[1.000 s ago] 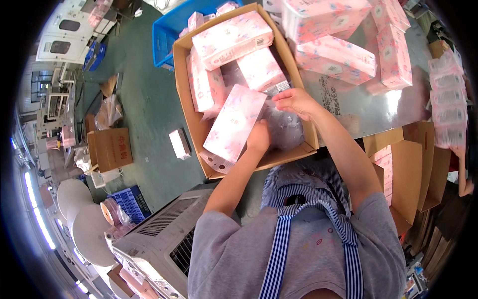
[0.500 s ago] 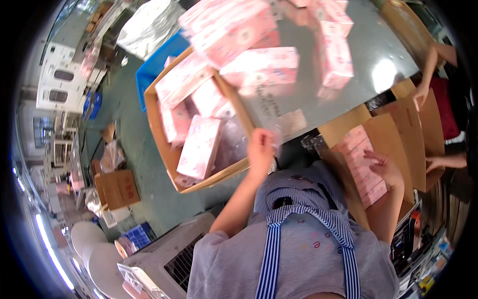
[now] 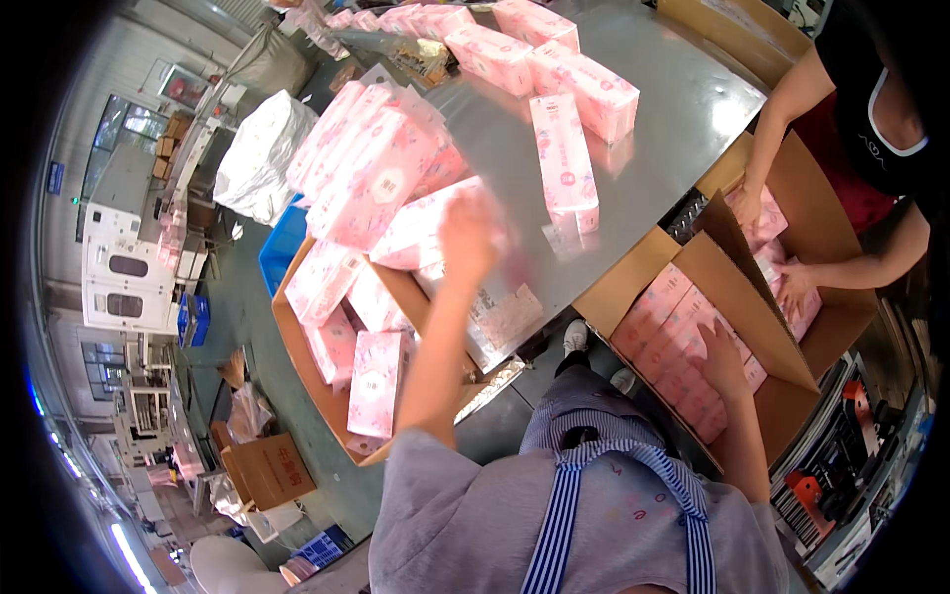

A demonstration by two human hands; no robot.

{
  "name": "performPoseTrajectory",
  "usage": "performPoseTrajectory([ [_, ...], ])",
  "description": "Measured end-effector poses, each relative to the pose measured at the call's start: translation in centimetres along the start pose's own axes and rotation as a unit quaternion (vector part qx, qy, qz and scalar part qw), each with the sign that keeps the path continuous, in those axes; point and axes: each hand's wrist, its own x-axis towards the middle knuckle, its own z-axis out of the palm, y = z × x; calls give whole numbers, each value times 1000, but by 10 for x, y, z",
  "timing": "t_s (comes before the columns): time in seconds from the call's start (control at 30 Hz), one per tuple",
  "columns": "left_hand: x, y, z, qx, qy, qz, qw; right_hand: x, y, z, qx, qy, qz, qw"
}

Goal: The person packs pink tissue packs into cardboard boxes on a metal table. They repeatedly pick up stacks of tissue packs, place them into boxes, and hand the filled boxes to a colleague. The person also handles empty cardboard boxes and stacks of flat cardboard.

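My left hand (image 3: 467,238) is stretched over the metal table, at a pink tissue pack (image 3: 408,230) lying by the table's left edge. Motion smears its fingers, so whether they grip the pack cannot be told. Inside a cardboard box (image 3: 693,259) at my right, my right hand (image 3: 720,361) rests with fingers spread on rows of pink tissue packs (image 3: 658,322). A stack of more packs (image 3: 371,163) stands just beyond my left hand. Below it, an open carton (image 3: 287,327) holds several loose packs (image 3: 376,381).
Across the table (image 3: 633,188) lie single packs (image 3: 564,153), with a row of others at the far edge. At the right, a co-worker's hands (image 3: 790,287) press packs into a neighbouring box (image 3: 841,198). A blue bin (image 3: 282,247) and white sack (image 3: 262,163) stand left.
My left hand has moved forward from the table's near edge to the pack. My right hand stays on the boxed packs. The co-worker's hands have moved into the neighbouring box.
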Motion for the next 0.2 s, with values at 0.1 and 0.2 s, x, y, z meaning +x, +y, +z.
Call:
performPoseTrajectory([
  [0.1, 31, -55, -3, 167, -163, -63, 970, 60, -57, -15, 65, 67, -120, 988],
  [0.2, 90, -15, -29, 158, -327, -31, 931, 140, -139, -40, 62, 173, -154, 971],
])
